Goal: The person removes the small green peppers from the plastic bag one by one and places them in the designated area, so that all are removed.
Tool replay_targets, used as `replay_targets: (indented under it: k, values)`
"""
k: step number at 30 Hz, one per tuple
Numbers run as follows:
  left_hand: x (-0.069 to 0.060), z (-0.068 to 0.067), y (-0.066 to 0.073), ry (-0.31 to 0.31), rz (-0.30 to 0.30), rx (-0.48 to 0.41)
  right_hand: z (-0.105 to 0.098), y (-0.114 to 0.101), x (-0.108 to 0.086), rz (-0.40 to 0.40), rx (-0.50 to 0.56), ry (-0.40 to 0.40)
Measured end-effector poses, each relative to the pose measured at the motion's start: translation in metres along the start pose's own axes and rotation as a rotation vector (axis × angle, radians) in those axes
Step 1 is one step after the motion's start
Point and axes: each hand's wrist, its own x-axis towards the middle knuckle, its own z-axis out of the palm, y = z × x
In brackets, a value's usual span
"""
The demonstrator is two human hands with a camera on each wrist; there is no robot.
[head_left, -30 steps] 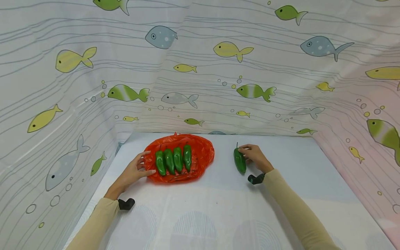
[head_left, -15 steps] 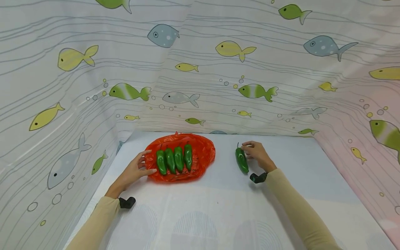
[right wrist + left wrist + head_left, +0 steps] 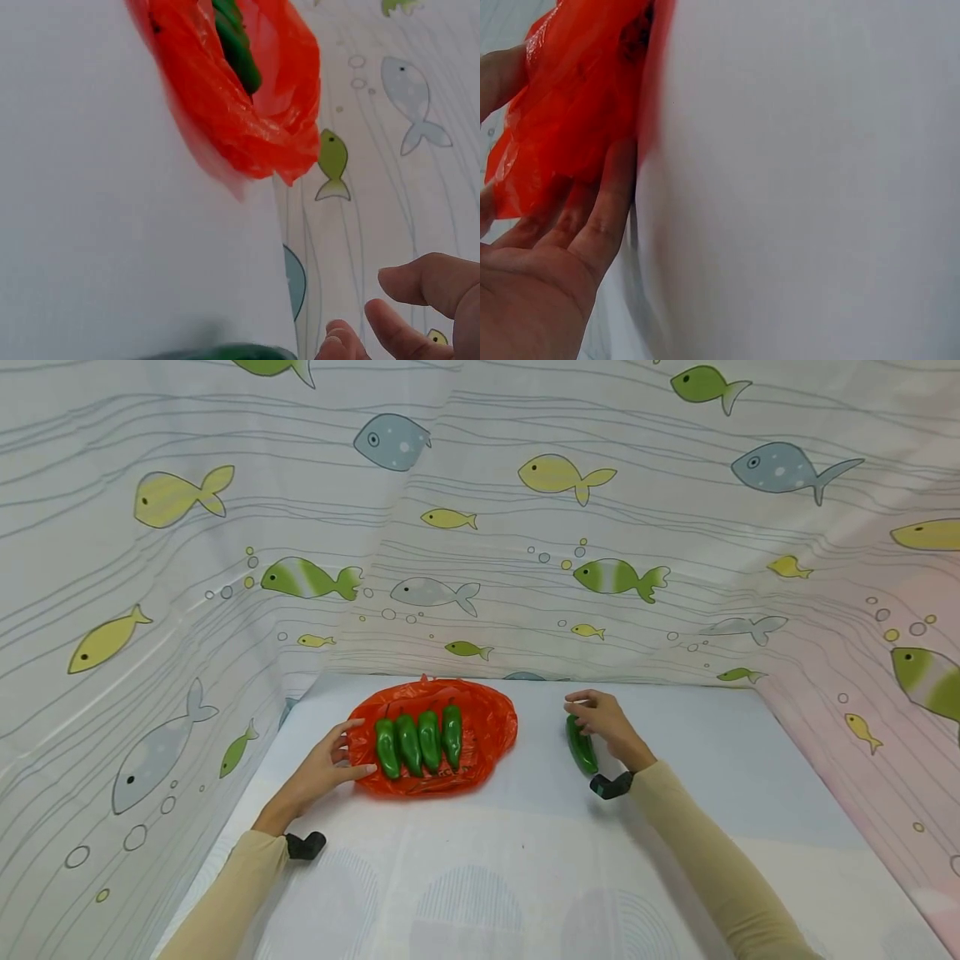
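A single green chili pepper [image 3: 581, 755] lies on the table at right, its stem end hidden behind my right hand [image 3: 606, 723]. That hand hovers over the stem end with thumb and fingertips apart and nothing between them; in the right wrist view, the pepper [image 3: 240, 351] shows only as a dark green strip along the bottom. To the left, several green chili peppers [image 3: 429, 742] lie side by side on a flattened red plastic bag [image 3: 491, 717]. My left hand [image 3: 321, 768] touches the bag's left edge, fingers spread and fairly straight along the crinkled plastic [image 3: 577, 97].
The white table [image 3: 480, 835] has faint round prints near the front. Fish-patterned cloth [image 3: 480, 560] hangs behind it and along both sides. A small black camera [image 3: 611, 786] sits on the right wrist, another camera [image 3: 305, 846] on the left.
My right hand has let go of the single pepper and shifted up over its stem end. The pepper stays on the table. The left hand and the bag keep their places.
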Motion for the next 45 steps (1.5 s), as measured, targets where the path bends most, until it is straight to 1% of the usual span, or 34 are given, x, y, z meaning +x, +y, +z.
replay_targets:
  k: [8,12,17,24,30,39,45]
  values:
    - [0.000,0.000,0.003,0.006,-0.005,-0.003,0.015,-0.016,-0.003,0.002,0.001,-0.032]
    - [0.000,0.000,0.004,0.004,-0.009,-0.004,0.023,-0.022,-0.006,-0.023,0.002,-0.053]
    - [0.000,-0.001,0.005,0.002,-0.014,-0.010,0.034,-0.025,-0.004,-0.066,-0.011,-0.072]
    - [0.000,0.000,0.006,0.003,-0.019,-0.007,0.050,-0.032,-0.002,-0.085,-0.006,-0.109]
    - [0.000,0.001,0.006,0.003,-0.019,-0.006,0.064,-0.042,-0.003,-0.096,-0.036,-0.108]
    - [-0.001,0.002,0.006,0.003,-0.020,-0.006,0.087,-0.044,0.000,-0.101,0.032,-0.170]
    - [-0.002,0.002,0.005,0.001,-0.022,-0.013,0.105,-0.047,0.003,-0.101,0.021,-0.182]
